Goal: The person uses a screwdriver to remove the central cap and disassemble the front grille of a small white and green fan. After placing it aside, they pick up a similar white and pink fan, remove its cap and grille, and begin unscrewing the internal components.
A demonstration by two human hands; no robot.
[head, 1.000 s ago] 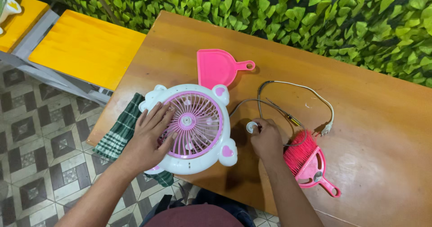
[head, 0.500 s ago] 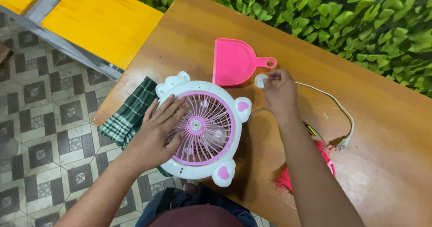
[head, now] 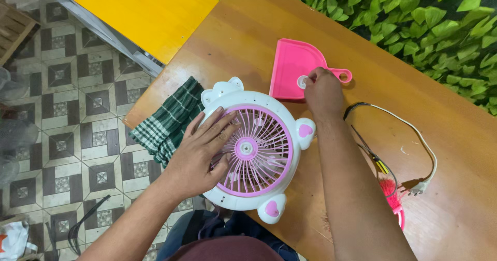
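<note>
Left hand lies flat, fingers spread, no grip closed, on the grille of the white-and-pink fan at the worktop near edge. Beyond the fan, right hand pinches a small white round part in a narrow grip over the pink dustpan; green checked cloth lies left of the fan.

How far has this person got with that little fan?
The front grille is still on the fan, so nothing looks opened. The left hand lies flat on the grille; the right hand holds a small white round part over the pink dustpan. The brush lies unused.
</note>
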